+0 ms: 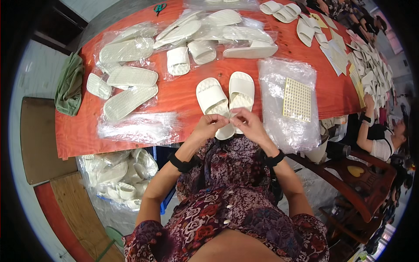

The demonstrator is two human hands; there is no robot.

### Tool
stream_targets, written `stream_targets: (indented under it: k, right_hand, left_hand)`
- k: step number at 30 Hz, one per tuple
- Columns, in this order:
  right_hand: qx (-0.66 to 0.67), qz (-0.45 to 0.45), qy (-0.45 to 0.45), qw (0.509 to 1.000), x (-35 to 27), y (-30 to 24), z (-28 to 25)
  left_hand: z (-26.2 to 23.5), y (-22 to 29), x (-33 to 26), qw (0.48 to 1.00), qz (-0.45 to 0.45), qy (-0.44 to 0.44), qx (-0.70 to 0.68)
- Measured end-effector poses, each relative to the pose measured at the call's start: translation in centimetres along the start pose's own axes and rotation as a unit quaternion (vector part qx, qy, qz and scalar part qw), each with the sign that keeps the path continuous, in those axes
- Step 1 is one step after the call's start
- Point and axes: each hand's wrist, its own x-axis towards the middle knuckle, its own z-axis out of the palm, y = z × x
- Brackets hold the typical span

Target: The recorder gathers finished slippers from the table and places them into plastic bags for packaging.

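Note:
Two white slippers [226, 98] lie side by side on the red table [174, 94], heels toward me at its near edge. My left hand [208, 125] and my right hand [245, 122] meet over the heels, fingertips pinched together on something small and pale that I cannot make out. A sheet of small yellowish stickers [297, 99] lies on a clear plastic bag [288, 126] just right of my right hand. A stack of clear flat bags [139, 126] lies to the left of my left hand.
Several bagged white slippers [131, 76] cover the table's far side. A green cloth [70, 85] hangs off the left edge. More slippers fill a bag [118, 177] under the table. Another person [379, 139] sits at the right beside more slippers and cards [366, 65].

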Motion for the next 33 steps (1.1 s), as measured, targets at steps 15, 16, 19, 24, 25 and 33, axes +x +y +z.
stream_targets:
  k: [15, 16, 19, 24, 25, 33]
  right_hand:
    - [0.083, 0.218, 0.096, 0.968, 3.5, 4.1, -1.1]
    - [0.114, 0.233, 0.107, 0.96, 4.4, 4.6, -0.6]
    - [0.201, 0.206, 0.144, 0.947, 6.4, 5.6, 0.6]
    - [0.337, 0.193, 0.147, 0.91, 8.1, 4.8, 1.9]
    - [0.324, 0.204, 0.161, 0.91, 8.4, 4.7, 2.0]
    - [0.266, 0.188, 0.158, 0.932, 6.9, 5.4, 2.6]
  left_hand:
    - [-2.8, 1.3, 5.5, 0.814, 0.173, 0.208, 0.514]
    - [-3.0, 1.0, 5.9, 0.813, 0.174, 0.209, 0.515]
    - [-2.9, 1.3, 6.9, 0.813, 0.174, 0.195, 0.521]
    - [-3.5, 0.6, 6.7, 0.816, 0.17, 0.176, 0.524]
    - [-3.5, 0.6, 6.7, 0.816, 0.172, 0.177, 0.523]
    - [-3.3, 0.8, 4.6, 0.798, 0.171, 0.147, 0.558]
